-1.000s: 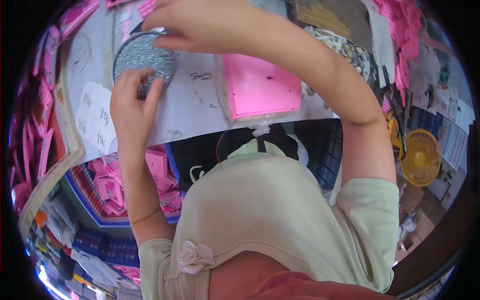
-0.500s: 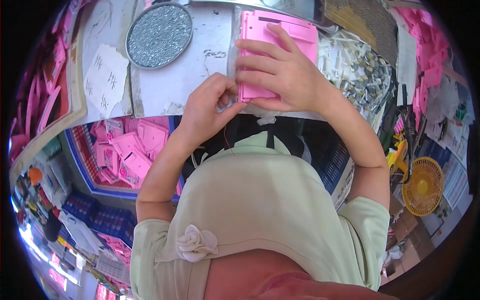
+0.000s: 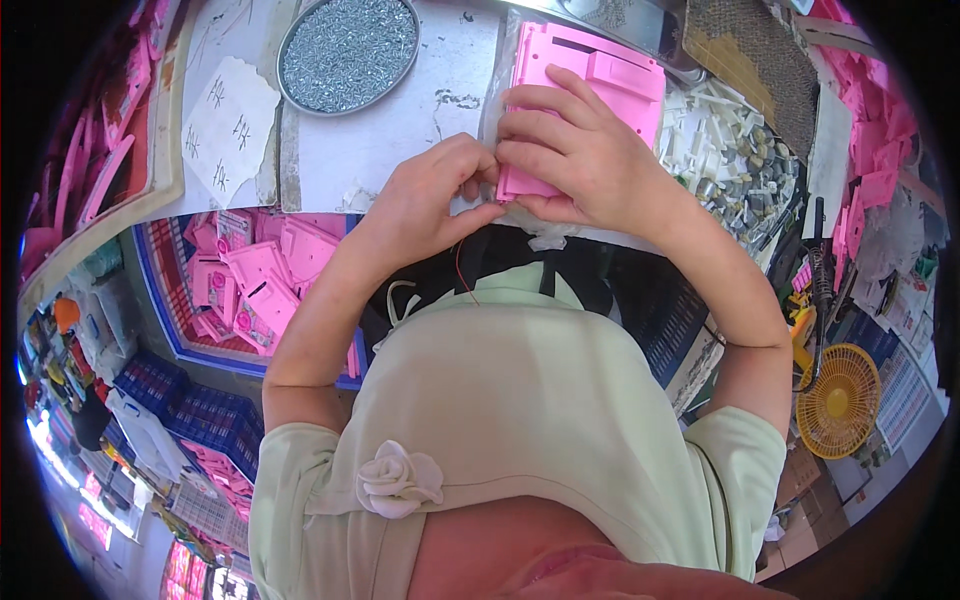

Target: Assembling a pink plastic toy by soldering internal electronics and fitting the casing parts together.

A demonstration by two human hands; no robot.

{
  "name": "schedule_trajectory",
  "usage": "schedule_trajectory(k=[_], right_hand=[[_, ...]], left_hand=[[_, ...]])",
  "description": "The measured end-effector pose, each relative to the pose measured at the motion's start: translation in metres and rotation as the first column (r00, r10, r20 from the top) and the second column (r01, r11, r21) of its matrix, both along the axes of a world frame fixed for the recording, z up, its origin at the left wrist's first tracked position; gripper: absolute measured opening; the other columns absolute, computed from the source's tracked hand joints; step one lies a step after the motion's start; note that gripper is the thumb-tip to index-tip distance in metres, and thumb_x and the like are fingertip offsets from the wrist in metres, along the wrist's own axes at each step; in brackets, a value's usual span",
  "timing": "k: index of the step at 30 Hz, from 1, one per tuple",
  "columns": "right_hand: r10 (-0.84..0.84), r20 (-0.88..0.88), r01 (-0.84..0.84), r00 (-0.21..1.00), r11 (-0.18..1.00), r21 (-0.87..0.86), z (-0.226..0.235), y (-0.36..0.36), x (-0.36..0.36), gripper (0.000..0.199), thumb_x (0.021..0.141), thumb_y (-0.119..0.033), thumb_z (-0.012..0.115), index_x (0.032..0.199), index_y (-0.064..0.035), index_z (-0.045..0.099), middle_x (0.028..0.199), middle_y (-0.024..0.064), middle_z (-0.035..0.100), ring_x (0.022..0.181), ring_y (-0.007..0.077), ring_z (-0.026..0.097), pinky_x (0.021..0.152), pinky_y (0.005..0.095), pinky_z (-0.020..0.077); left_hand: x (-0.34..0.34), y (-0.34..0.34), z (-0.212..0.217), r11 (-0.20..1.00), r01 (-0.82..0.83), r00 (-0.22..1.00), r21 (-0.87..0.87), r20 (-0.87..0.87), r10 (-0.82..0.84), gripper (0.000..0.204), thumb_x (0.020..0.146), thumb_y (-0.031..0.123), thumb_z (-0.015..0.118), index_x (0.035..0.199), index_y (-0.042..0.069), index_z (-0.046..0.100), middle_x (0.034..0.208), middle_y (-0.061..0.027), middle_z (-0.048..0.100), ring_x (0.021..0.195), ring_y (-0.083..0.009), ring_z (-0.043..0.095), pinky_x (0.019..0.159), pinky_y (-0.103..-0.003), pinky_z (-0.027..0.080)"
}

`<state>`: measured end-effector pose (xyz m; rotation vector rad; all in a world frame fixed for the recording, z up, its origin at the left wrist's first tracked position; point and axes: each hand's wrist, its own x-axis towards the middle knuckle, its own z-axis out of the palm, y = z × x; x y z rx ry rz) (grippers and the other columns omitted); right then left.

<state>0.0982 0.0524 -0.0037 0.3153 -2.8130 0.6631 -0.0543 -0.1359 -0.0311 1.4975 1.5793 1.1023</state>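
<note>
A pink plastic casing (image 3: 626,92), flat and rectangular with a dark slot and a raised block, lies near the front edge of the white worktop. Over its left and near parts lies my right hand (image 3: 585,155), fingers spread across the face and thumb at the near edge, gripping it. My left hand (image 3: 432,195) is closed in a pinch at the casing's near left corner. A thin red wire (image 3: 461,268) hangs out from under that hand's thumb; its upper end is hidden by the fingers.
A round tray of small metal screws (image 3: 348,55) stands back left, beside a torn paper (image 3: 230,130). White and metallic small parts (image 3: 720,150) are heaped on the right, near a black-handled tool (image 3: 818,240). Below left, a blue crate (image 3: 165,315) holds pink parts.
The view has shifted, so the worktop and its contents appear farther right. Both hands keep nearly the same hold at the casing; the red wire still hangs below my left hand.
</note>
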Motion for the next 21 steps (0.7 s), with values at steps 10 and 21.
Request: schedule_trajectory(k=[10, 21], right_hand=[[-0.062, -0.094, 0.047, 0.994, 0.987, -0.154, 0.024, 0.013, -0.013, 0.037, 0.079, -0.021, 0.078, 0.111, -0.0079, 0.067, 0.112, 0.0116, 0.066, 0.109, 0.0316, 0.062, 0.094, 0.0460, 0.0513], [-0.011, 0.135, -0.053, 0.991, 0.885, 0.463, -0.011, 0.001, -0.195, 0.018, 0.090, -0.029, 0.064, 0.094, -0.0202, 0.079, 0.103, -0.0044, 0.074, 0.116, 0.0200, 0.060, 0.081, 0.0412, 0.0511]], left_hand=[[-0.116, 0.027, 0.015, 0.938, -0.298, 0.525, 0.177, -0.790, 0.316, 0.014, 0.086, 0.012, 0.074, 0.096, 0.003, 0.072, 0.091, -0.0095, 0.069, 0.084, -0.0288, 0.065, 0.079, -0.036, 0.052], [-0.128, 0.023, 0.005, 0.915, -0.396, 0.693, 0.081, -0.628, 0.355, 0.018, 0.090, 0.019, 0.070, 0.089, 0.001, 0.070, 0.084, -0.0141, 0.065, 0.082, -0.0343, 0.063, 0.074, -0.045, 0.048]])
